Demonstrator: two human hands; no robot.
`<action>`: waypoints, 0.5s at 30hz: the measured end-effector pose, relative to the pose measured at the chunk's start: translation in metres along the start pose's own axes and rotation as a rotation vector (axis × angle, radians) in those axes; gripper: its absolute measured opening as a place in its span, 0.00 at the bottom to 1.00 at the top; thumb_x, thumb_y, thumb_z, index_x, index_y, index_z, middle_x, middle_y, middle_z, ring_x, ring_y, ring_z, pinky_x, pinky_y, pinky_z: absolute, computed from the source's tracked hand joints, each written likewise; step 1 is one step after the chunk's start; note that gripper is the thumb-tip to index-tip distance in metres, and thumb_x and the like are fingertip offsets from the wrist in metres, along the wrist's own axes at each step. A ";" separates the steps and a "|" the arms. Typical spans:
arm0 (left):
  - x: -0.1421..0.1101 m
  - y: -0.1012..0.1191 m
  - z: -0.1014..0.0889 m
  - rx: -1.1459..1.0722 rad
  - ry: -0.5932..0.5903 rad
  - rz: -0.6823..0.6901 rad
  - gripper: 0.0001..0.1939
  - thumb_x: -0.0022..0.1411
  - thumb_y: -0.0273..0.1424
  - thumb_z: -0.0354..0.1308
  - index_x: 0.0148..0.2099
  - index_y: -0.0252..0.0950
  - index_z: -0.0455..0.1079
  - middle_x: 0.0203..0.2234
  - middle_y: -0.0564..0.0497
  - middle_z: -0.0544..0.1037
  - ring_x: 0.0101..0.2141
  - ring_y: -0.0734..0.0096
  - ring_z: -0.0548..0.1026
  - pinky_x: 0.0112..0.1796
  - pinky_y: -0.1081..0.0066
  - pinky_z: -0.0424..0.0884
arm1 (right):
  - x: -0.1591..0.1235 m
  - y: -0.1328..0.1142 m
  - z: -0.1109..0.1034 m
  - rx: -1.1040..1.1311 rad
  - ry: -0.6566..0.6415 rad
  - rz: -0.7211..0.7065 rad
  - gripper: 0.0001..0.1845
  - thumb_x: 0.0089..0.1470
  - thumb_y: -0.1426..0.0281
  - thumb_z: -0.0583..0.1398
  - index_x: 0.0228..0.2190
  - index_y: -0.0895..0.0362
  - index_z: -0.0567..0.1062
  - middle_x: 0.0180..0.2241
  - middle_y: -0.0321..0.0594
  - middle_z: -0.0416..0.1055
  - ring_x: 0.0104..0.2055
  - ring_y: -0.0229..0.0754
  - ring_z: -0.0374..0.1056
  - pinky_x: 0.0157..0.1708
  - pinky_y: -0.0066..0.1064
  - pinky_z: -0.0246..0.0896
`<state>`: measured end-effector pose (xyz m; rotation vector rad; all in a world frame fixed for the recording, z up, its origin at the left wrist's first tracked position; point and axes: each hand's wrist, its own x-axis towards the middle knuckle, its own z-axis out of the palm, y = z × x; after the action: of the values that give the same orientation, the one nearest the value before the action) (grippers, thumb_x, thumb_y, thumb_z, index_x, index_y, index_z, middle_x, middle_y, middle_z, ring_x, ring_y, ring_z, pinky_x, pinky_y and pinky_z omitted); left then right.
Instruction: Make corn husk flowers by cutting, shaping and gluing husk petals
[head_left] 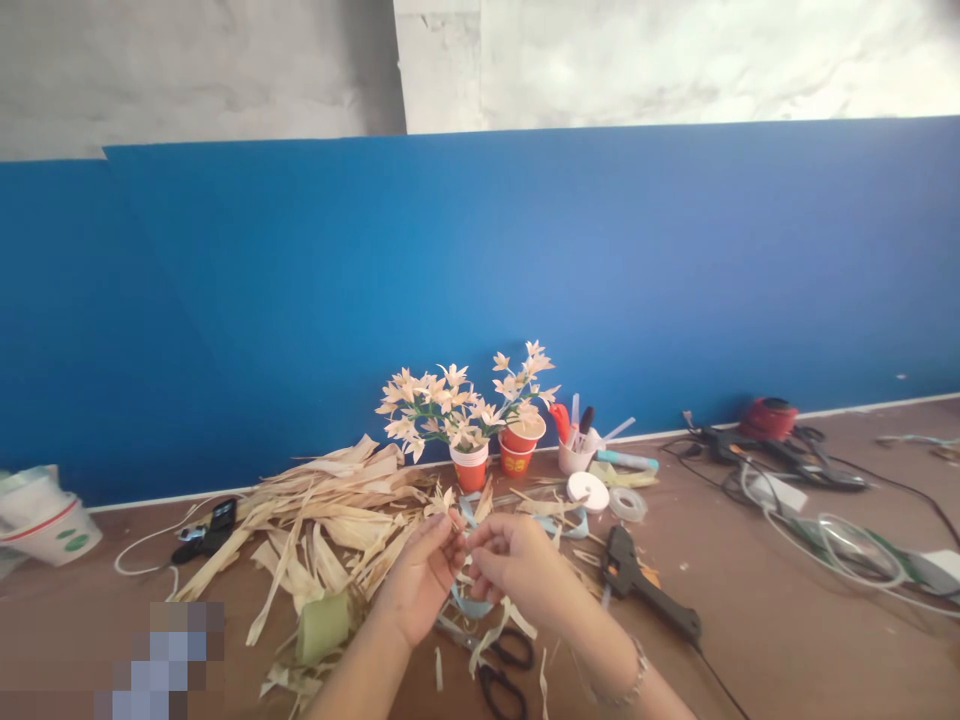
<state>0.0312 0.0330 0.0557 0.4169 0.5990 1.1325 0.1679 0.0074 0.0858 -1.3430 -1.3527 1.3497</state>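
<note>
My left hand (421, 578) is closed in a pinch, with a small pale corn-husk flower (441, 500) showing just above its fingertips. Close beside it, my right hand (514, 565) has its fingers curled and pressed together; what they grip is too small to make out. Strips of light blue ribbon (472, 604) and husk scraps lie under both hands. Below them rest dark-handled scissors (514, 650). A black glue gun (649, 585) lies right of my right hand. Left of my left hand spreads a heap of dried corn husks (330, 500), with a green roll (324, 628) in front.
Husk flowers (442, 400) stand in a red and white paper cup (471, 468), beside stacked red cups (517, 460). Nearby are a tool cup (576, 458), a white disc (588, 491) and a tape roll (628, 505). Cables (825, 560) sprawl right; a white tub (56, 530) stands left.
</note>
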 end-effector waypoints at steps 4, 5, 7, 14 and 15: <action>-0.001 -0.001 0.004 -0.019 0.029 0.028 0.06 0.48 0.23 0.67 0.32 0.31 0.75 0.25 0.52 0.77 0.25 0.78 0.74 0.27 0.79 0.71 | 0.001 0.001 0.001 0.006 0.008 0.010 0.06 0.41 0.76 0.55 0.27 0.59 0.69 0.18 0.32 0.69 0.18 0.35 0.69 0.16 0.21 0.61; -0.001 -0.001 0.005 -0.013 0.035 0.038 0.06 0.48 0.23 0.67 0.31 0.31 0.74 0.25 0.51 0.78 0.25 0.78 0.74 0.27 0.79 0.71 | 0.002 0.002 0.001 0.012 0.009 0.012 0.06 0.41 0.76 0.55 0.28 0.59 0.69 0.18 0.32 0.69 0.18 0.35 0.70 0.16 0.21 0.61; -0.002 -0.002 0.006 0.009 0.045 0.059 0.06 0.47 0.22 0.67 0.31 0.31 0.74 0.26 0.51 0.78 0.25 0.78 0.74 0.28 0.80 0.71 | 0.003 0.003 0.000 0.027 0.010 0.011 0.06 0.42 0.76 0.55 0.28 0.59 0.68 0.19 0.32 0.69 0.18 0.35 0.70 0.15 0.21 0.61; -0.003 -0.005 0.009 0.065 0.064 0.154 0.09 0.44 0.26 0.69 0.30 0.32 0.74 0.27 0.50 0.78 0.27 0.76 0.74 0.30 0.78 0.70 | 0.004 0.002 0.000 0.044 0.007 0.016 0.07 0.42 0.76 0.55 0.29 0.59 0.68 0.20 0.33 0.70 0.19 0.35 0.70 0.16 0.22 0.62; -0.003 -0.005 0.010 0.071 0.070 0.168 0.09 0.44 0.27 0.69 0.30 0.32 0.74 0.26 0.50 0.78 0.27 0.76 0.74 0.30 0.77 0.70 | 0.004 0.002 0.001 0.044 0.007 0.016 0.07 0.42 0.76 0.55 0.29 0.59 0.68 0.20 0.33 0.70 0.19 0.35 0.70 0.16 0.22 0.62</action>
<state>0.0404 0.0282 0.0607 0.4976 0.6765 1.2926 0.1670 0.0110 0.0836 -1.3308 -1.3021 1.3767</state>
